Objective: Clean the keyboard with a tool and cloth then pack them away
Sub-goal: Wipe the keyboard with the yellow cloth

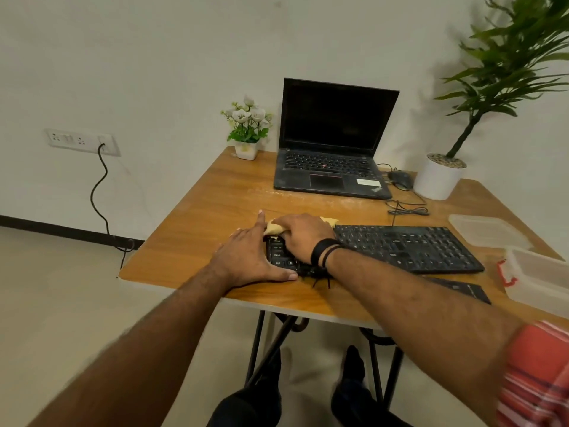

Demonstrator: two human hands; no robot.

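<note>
— So where's the flat black plastic keyboard (400,246)?
— Near the wooden counter's (197,229) front edge. Right hand (303,235) bunches a soft yellow cloth (274,227) on its left end; left hand (249,257) lies flat, fingers straight, bracing that end.

Field notes: an open laptop (332,143) with a dark screen is sitting at the far side of my wooden surface (197,211). A small pot of white flowers (248,127) is standing just left of it. A wired mouse (401,178) is lying to its right, beside a tall green plant in a white pot (438,177). A black cable (100,192) is hanging from the wall socket (81,140).
</note>
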